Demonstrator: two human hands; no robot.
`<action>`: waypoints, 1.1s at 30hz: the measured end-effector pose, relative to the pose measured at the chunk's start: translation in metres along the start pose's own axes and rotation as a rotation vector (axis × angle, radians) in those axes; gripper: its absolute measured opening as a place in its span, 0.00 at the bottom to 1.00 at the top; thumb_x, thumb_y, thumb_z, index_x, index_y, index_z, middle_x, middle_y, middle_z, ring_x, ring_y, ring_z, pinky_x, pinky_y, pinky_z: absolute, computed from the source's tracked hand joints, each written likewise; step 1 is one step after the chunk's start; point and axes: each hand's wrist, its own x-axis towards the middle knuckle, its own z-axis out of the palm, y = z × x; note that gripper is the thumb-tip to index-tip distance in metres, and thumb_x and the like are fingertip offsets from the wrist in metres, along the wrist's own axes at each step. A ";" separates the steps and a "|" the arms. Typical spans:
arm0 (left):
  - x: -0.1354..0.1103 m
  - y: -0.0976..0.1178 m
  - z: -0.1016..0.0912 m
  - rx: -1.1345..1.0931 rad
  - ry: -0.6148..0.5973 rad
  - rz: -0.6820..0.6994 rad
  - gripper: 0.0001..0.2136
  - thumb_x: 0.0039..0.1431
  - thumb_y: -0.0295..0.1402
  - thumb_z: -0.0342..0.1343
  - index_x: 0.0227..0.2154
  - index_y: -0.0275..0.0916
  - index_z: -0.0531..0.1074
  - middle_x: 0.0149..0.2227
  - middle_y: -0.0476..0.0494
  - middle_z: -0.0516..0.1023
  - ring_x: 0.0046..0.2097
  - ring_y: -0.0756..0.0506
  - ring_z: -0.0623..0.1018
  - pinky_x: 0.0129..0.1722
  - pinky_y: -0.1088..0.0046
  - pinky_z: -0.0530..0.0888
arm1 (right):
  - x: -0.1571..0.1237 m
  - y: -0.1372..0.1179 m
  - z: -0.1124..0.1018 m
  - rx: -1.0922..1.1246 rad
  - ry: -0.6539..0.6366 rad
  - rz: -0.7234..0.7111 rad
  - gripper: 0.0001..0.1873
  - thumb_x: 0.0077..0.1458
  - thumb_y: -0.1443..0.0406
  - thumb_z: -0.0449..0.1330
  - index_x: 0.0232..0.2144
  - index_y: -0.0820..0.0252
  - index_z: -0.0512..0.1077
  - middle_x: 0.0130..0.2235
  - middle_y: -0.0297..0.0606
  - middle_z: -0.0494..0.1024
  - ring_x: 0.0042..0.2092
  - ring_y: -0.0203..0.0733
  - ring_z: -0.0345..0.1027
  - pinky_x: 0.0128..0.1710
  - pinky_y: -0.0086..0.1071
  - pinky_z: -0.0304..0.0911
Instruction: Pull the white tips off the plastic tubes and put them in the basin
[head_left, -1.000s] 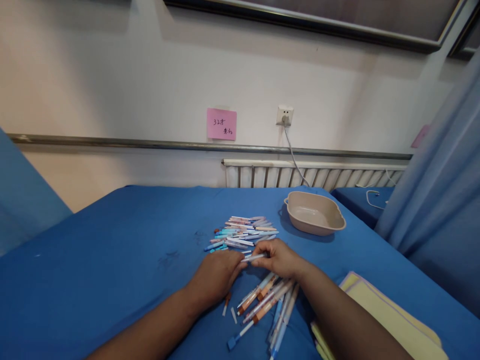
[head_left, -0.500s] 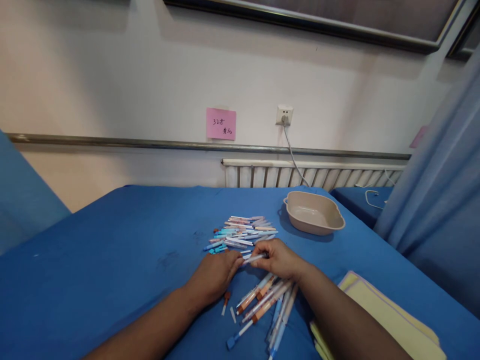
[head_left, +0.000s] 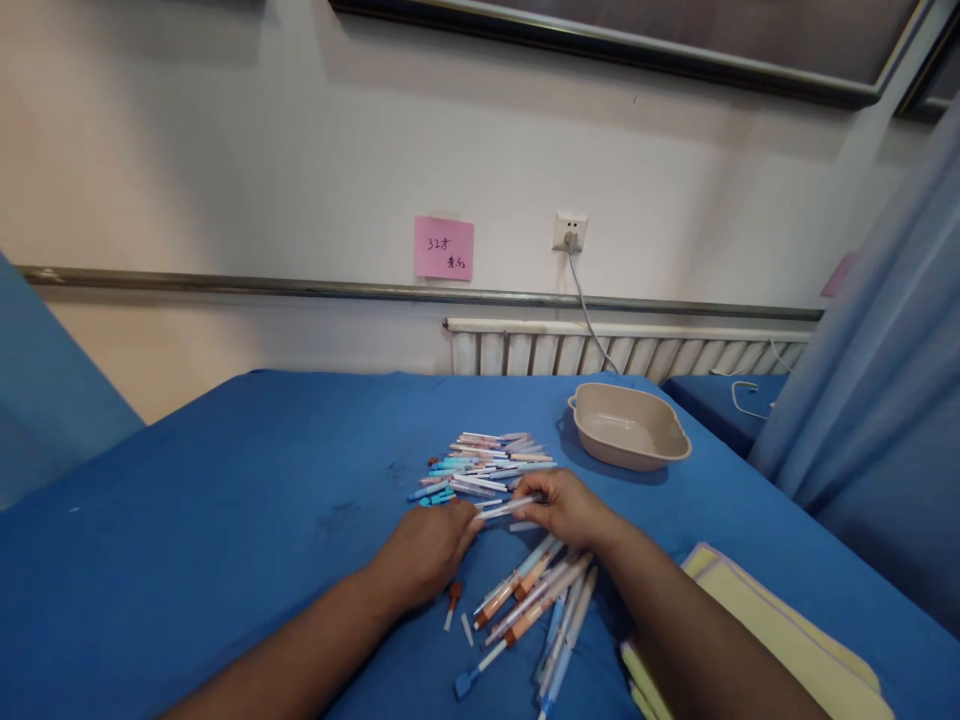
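Pens [head_left: 491, 466] lay heaped on blue cloth [head_left: 225, 500]. Right hand [head_left: 568, 508] and left hand [head_left: 429, 552] pinched a slim pale pen [head_left: 505, 510] between them

From the orange-brown, white and pale-blue pens [head_left: 534, 604], you are seeing turquoise and white pens [head_left: 491, 464] at eleven o'clock, a beige basin [head_left: 621, 455] at one, a lilac-edged yellow cloth [head_left: 784, 632] at three.

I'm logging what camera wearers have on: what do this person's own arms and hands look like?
The left hand and right hand are bare, without gloves. The left forearm and right forearm show no sleeve as far as they are in view. No watch, bracelet or cable shows on either wrist.
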 end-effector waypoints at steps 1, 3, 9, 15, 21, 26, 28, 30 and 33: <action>0.000 -0.001 0.000 0.001 0.003 -0.012 0.18 0.65 0.41 0.36 0.33 0.40 0.68 0.32 0.43 0.76 0.32 0.45 0.75 0.30 0.73 0.64 | 0.000 0.002 -0.003 -0.002 0.000 0.012 0.03 0.47 0.67 0.60 0.28 0.60 0.73 0.28 0.30 0.74 0.30 0.34 0.63 0.32 0.25 0.57; 0.000 -0.002 -0.001 0.000 0.013 -0.026 0.17 0.65 0.40 0.36 0.33 0.40 0.68 0.32 0.44 0.75 0.32 0.45 0.74 0.30 0.73 0.64 | -0.002 0.006 -0.009 0.000 0.006 0.041 0.04 0.47 0.66 0.60 0.28 0.60 0.73 0.28 0.30 0.73 0.29 0.34 0.63 0.32 0.25 0.57; -0.001 -0.003 -0.003 0.006 0.113 -0.087 0.11 0.62 0.38 0.42 0.33 0.40 0.67 0.32 0.45 0.75 0.31 0.45 0.73 0.28 0.74 0.62 | -0.005 0.017 -0.019 0.054 -0.020 0.132 0.07 0.47 0.63 0.62 0.27 0.62 0.74 0.25 0.30 0.72 0.27 0.33 0.61 0.29 0.25 0.57; -0.004 0.002 -0.003 -0.077 0.108 0.032 0.14 0.61 0.44 0.44 0.34 0.41 0.70 0.32 0.47 0.75 0.33 0.46 0.73 0.29 0.75 0.63 | -0.003 0.005 -0.002 0.123 -0.110 0.027 0.08 0.47 0.61 0.63 0.28 0.61 0.75 0.28 0.32 0.74 0.30 0.35 0.64 0.30 0.26 0.59; -0.002 -0.007 -0.001 0.044 0.039 0.084 0.13 0.62 0.38 0.43 0.29 0.39 0.70 0.32 0.45 0.74 0.32 0.46 0.73 0.30 0.74 0.63 | -0.004 0.012 -0.011 -0.080 -0.068 0.067 0.06 0.47 0.65 0.62 0.30 0.60 0.76 0.30 0.34 0.76 0.32 0.37 0.66 0.33 0.27 0.60; -0.003 -0.010 -0.007 0.042 0.022 0.114 0.09 0.59 0.37 0.47 0.29 0.39 0.69 0.32 0.45 0.73 0.34 0.46 0.72 0.32 0.73 0.64 | -0.005 0.016 -0.019 -0.227 -0.011 0.071 0.07 0.46 0.66 0.62 0.31 0.60 0.76 0.33 0.36 0.75 0.35 0.38 0.67 0.36 0.29 0.60; -0.003 -0.008 -0.007 0.031 0.016 0.116 0.08 0.58 0.38 0.49 0.31 0.40 0.69 0.33 0.45 0.73 0.35 0.45 0.71 0.33 0.73 0.64 | -0.005 0.014 -0.016 -0.246 -0.021 0.044 0.11 0.44 0.67 0.64 0.34 0.59 0.75 0.35 0.36 0.76 0.37 0.39 0.67 0.38 0.30 0.60; -0.003 -0.007 -0.004 0.028 0.028 0.111 0.09 0.57 0.39 0.51 0.33 0.40 0.69 0.35 0.45 0.72 0.37 0.44 0.71 0.34 0.72 0.65 | -0.005 0.011 -0.015 -0.270 -0.017 0.035 0.14 0.43 0.67 0.65 0.36 0.59 0.74 0.37 0.37 0.76 0.39 0.41 0.67 0.39 0.31 0.60; -0.002 -0.008 0.002 0.021 0.081 0.117 0.09 0.57 0.39 0.52 0.36 0.40 0.69 0.37 0.44 0.71 0.40 0.44 0.71 0.38 0.71 0.66 | -0.006 0.005 -0.016 -0.287 0.005 0.052 0.14 0.43 0.66 0.65 0.36 0.59 0.73 0.37 0.38 0.75 0.39 0.41 0.66 0.39 0.32 0.60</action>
